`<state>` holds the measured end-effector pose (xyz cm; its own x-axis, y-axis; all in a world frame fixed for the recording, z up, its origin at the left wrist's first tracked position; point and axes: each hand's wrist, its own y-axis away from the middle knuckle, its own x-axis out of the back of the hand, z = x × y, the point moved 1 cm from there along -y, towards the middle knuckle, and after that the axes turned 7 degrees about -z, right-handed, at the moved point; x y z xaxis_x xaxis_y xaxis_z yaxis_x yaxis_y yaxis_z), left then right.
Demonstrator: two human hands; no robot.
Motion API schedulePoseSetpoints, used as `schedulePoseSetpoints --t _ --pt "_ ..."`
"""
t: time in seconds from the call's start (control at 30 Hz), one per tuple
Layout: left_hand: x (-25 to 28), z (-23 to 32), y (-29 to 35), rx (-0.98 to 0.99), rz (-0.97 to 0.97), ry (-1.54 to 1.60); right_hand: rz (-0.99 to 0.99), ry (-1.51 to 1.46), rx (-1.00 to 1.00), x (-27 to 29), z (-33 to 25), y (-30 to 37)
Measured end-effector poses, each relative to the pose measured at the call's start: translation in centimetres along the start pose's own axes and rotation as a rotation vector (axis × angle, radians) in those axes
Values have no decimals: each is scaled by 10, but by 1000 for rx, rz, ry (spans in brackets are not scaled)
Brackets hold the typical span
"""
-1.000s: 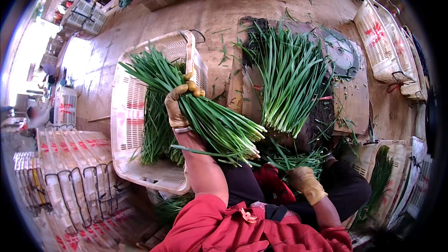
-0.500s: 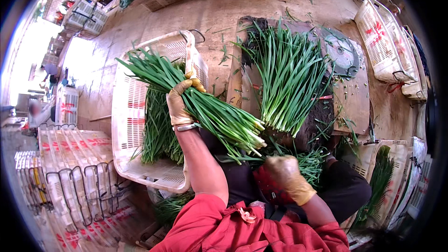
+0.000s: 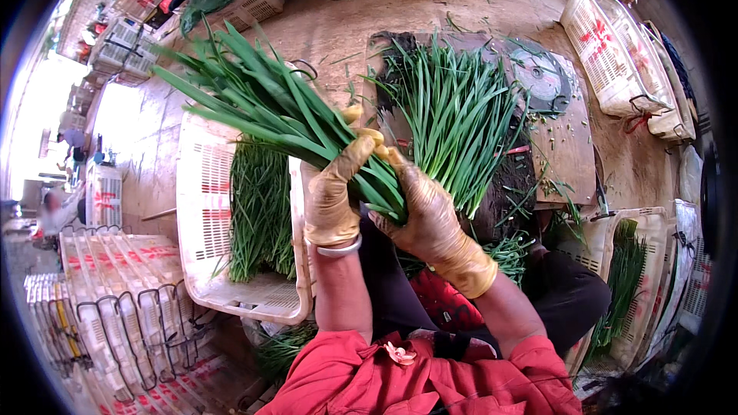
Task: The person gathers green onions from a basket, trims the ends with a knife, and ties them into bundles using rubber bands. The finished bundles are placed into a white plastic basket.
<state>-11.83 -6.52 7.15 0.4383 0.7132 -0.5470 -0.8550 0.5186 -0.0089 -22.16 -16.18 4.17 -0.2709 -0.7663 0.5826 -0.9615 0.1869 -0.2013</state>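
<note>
Both gloved hands' fingers are wrapped tight around the stalk end of a green chive bunch (image 3: pixel 284 119): left hand (image 3: pixel 332 196) on the near side, right hand (image 3: pixel 421 211) touching it from the right, leaves fanning up-left over the white slotted crate (image 3: pixel 201 207) that holds more chives. Loose chive pile (image 3: pixel 461 111) lies on a dark board (image 3: pixel 565 146) just right; white crates with red markings (image 3: pixel 607 46) sit far right, folded ones (image 3: pixel 115 315) stacked lower left. Versus a second ago: right hand has come up from the lap to join the grip, and the bunch sits higher.
</note>
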Motion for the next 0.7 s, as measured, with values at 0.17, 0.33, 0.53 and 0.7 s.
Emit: schedulePoseSetpoints --t 0.17,0.33,0.53,0.7 --pt "17 -18 -12 100 -496 217 -599 -881 -415 22 11 -5" --pt "23 -33 -4 134 -419 376 -710 -916 -561 14 18 -10" --pt "58 -23 -9 51 -283 348 -663 -774 -764 -24 58 72" --pt "75 -20 -14 11 -287 437 -353 -791 -450 -60 83 117"
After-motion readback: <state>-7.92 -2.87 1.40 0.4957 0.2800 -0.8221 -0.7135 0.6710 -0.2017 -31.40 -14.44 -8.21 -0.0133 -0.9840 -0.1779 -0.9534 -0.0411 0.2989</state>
